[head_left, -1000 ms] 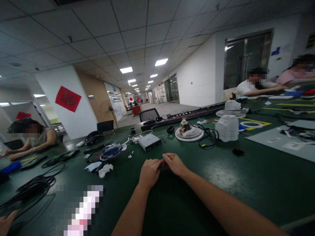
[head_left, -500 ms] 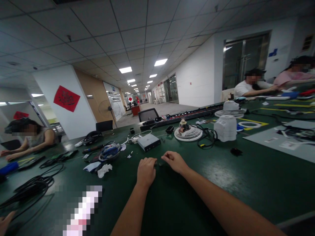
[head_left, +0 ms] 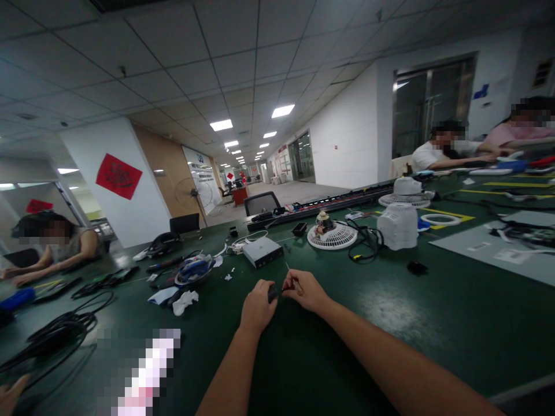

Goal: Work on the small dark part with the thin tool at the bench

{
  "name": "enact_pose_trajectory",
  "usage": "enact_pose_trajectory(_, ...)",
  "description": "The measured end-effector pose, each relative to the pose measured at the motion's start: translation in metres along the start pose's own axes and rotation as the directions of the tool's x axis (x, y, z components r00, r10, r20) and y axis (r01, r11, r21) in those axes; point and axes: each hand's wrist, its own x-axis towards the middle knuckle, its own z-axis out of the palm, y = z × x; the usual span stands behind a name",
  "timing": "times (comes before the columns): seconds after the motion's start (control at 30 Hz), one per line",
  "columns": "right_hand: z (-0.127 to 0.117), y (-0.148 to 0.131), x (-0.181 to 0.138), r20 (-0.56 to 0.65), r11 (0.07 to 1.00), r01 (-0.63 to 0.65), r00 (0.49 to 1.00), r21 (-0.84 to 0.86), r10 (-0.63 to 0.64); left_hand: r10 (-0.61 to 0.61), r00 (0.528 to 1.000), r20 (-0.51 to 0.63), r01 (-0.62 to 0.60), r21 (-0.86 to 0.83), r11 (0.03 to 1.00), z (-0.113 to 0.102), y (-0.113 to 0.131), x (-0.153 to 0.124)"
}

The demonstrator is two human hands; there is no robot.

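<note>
My left hand (head_left: 259,305) is closed around a small dark rounded piece (head_left: 272,293), partly hidden by the fingers. Just to its right, my right hand (head_left: 307,290) is closed in a pinch. A thin pale shaft (head_left: 287,266) sticks up from its fingers, like a slim tool; its kind is not clear. Something small and dark shows at the right fingertips, too small to name. The two hands are close together above the green table. Beyond them lies a grey box-shaped disc drive (head_left: 262,252).
A white fan grille with its motor (head_left: 332,234), a white fan housing (head_left: 396,226) and black cables lie to the right. On the left are a blue bundle (head_left: 195,268), crumpled tissue (head_left: 185,302) and coiled black cable (head_left: 65,329). Several people sit around the table.
The dark piece in my left hand now shows more plainly. My right hand has turned slightly, and the thin shaft now shows above its fingers. The other things stay put.
</note>
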Motion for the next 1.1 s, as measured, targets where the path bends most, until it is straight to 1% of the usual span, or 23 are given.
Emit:
enact_pose_trajectory(0.1,-0.001,-0.003,0.001,-0.025,0.996,-0.011,1.000,0.085,0.013,0.079,0.997,-0.005,-0.079,-0.068,0.995,-0.002,0.004,0.000)
enact_pose_trajectory(0.2,-0.001,-0.004,0.001,-0.045,0.991,-0.025,0.998,0.132,0.031,0.123,0.992,-0.006,-0.123,-0.084,0.989,-0.002,0.006,0.000)
enact_pose_trajectory(0.3,-0.001,-0.001,0.002,-0.054,0.976,-0.048,0.997,0.213,0.060,0.131,0.991,-0.010,-0.131,-0.082,0.988,0.001,0.004,0.001)
enact_pose_trajectory(0.4,0.000,0.000,0.003,-0.032,0.950,-0.062,0.997,0.305,0.076,0.134,0.991,-0.027,-0.136,-0.088,0.987,0.003,0.001,0.001)
enact_pose_trajectory(0.47,0.000,-0.002,0.003,-0.022,0.942,-0.061,0.997,0.330,0.073,0.137,0.990,-0.032,-0.140,-0.092,0.986,0.004,0.000,0.001)
enact_pose_trajectory(0.53,-0.002,-0.006,0.003,-0.029,0.951,-0.055,0.997,0.305,0.068,0.148,0.988,-0.032,-0.150,-0.099,0.984,0.003,0.000,0.001)
enact_pose_trajectory(0.67,-0.005,-0.012,0.002,-0.082,0.982,-0.034,0.995,0.187,0.050,0.205,0.978,-0.032,-0.208,-0.104,0.973,0.001,0.003,0.001)
enact_pose_trajectory(0.8,-0.006,-0.009,0.002,-0.085,0.988,-0.023,0.996,0.152,0.036,0.221,0.974,-0.054,-0.226,-0.101,0.969,0.002,0.003,0.002)
enact_pose_trajectory(0.93,-0.008,-0.001,0.002,-0.049,0.990,-0.048,0.997,0.132,0.055,0.233,0.972,-0.027,-0.234,-0.065,0.970,0.002,0.002,0.001)
enact_pose_trajectory(1.1,-0.007,-0.001,0.002,0.025,0.989,-0.034,0.999,0.144,0.030,0.246,0.969,0.023,-0.245,-0.022,0.969,-0.004,0.006,0.000)
